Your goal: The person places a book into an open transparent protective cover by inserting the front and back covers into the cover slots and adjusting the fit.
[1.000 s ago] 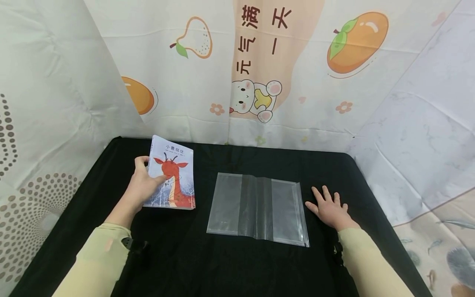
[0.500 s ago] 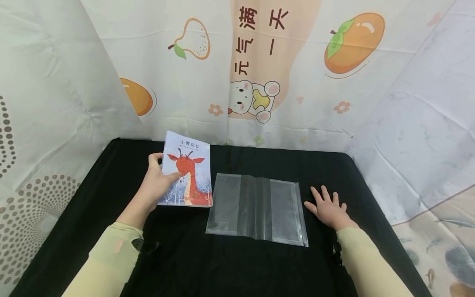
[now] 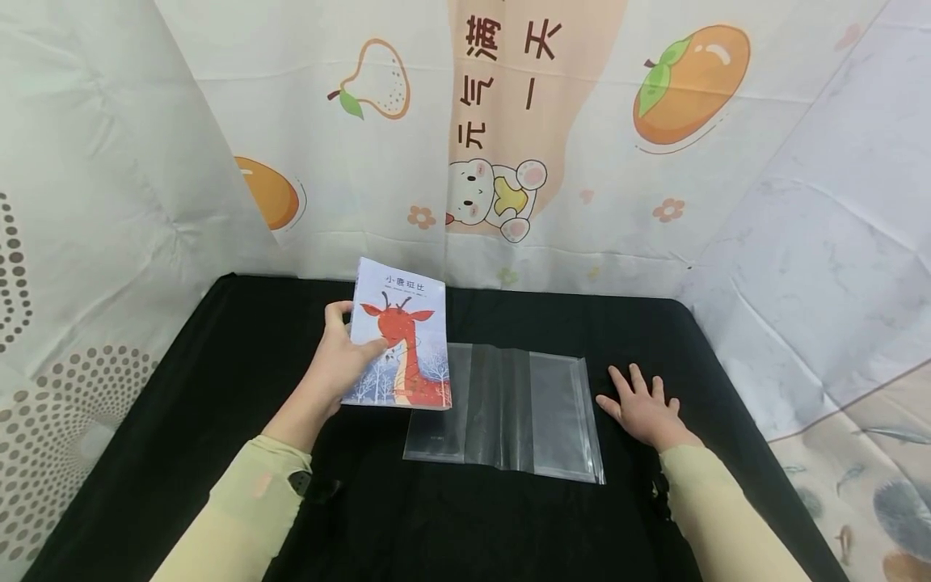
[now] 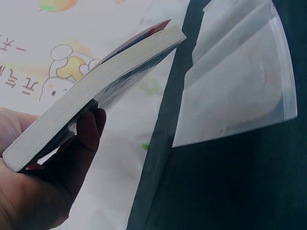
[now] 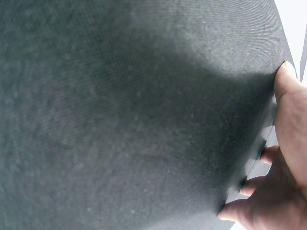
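Note:
My left hand grips a paperback book by its left edge, the thumb on the front cover and the fingers behind. A red deer on pale blue decorates that cover. In the left wrist view the book's page block shows edge-on, raised off the table. A clear plastic book cover lies spread on the cloth, its left part overlapped by the book in the head view. To the right of it my right hand rests on the cloth with fingers spread, holding nothing.
A black cloth covers the table. Behind it hangs a white curtain printed with fruit and a cartoon bear. More pale sheets enclose the left and right sides.
My left hand has carried the book rightward, from beside the plastic cover to over its left part. The right hand has stayed in place.

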Demonstrator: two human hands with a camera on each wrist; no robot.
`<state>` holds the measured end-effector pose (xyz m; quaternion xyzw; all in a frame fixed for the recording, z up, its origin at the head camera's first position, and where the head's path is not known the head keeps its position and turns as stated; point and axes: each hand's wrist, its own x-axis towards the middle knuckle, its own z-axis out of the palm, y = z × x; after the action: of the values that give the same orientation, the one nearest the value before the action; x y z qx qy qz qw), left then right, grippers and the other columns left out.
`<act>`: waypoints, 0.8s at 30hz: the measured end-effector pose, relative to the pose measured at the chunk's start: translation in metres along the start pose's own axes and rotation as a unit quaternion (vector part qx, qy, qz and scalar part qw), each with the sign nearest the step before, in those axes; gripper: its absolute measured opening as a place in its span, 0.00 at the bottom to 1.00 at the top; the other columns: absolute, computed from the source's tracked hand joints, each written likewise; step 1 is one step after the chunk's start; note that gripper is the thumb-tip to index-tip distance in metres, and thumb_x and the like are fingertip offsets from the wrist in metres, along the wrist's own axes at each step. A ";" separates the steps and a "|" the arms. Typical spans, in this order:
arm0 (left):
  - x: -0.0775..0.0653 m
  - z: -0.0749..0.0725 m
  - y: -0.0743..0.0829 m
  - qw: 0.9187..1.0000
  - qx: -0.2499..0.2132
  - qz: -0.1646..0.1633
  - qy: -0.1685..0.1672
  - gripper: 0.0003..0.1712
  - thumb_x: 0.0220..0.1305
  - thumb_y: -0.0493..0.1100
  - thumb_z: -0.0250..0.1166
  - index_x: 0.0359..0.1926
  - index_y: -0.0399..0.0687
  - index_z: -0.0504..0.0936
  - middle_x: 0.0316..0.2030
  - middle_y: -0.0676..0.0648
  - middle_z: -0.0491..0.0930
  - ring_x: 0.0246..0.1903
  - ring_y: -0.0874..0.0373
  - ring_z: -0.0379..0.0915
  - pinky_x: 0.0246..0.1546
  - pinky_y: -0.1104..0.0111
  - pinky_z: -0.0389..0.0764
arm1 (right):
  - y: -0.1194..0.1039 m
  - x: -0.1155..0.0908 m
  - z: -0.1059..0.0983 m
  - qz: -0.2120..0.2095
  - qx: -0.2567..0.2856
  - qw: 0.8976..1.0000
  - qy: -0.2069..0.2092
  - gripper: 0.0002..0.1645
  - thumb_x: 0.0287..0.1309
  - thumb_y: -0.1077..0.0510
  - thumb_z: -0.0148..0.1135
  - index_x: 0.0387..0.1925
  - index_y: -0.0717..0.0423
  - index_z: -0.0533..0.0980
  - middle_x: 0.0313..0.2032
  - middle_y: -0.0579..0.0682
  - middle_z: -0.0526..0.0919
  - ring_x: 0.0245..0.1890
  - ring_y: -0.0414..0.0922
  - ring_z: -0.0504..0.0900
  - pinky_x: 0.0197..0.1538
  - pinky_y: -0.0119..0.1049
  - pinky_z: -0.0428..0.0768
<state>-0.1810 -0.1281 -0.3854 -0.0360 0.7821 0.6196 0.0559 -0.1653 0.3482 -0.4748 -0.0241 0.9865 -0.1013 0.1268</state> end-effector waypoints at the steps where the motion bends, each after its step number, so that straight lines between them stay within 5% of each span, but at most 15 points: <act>1: 0.000 0.003 0.000 1.000 -0.002 0.000 -0.002 0.44 0.65 0.44 0.64 0.68 0.64 0.41 0.54 0.40 0.67 0.37 0.48 0.81 0.31 0.58 0.85 | 0.000 0.000 0.000 0.000 0.000 1.000 0.001 0.47 0.68 0.32 0.42 0.74 0.56 0.44 0.71 0.72 0.39 0.64 0.79 0.37 0.55 0.81 0.45; 24: 0.002 0.072 0.005 0.997 -0.061 -0.024 -0.032 0.45 0.62 0.42 0.67 0.66 0.68 0.45 0.49 0.43 0.71 0.35 0.51 0.82 0.30 0.58 0.85 | -0.004 -0.003 -0.002 0.000 0.010 1.000 0.001 0.47 0.69 0.33 0.44 0.74 0.57 0.45 0.71 0.72 0.39 0.64 0.79 0.37 0.55 0.82 0.44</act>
<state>-0.1802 -0.0572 -0.3970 -0.0383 0.7394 0.6656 0.0936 -0.1626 0.3448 -0.4716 -0.0223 0.9856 -0.1110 0.1258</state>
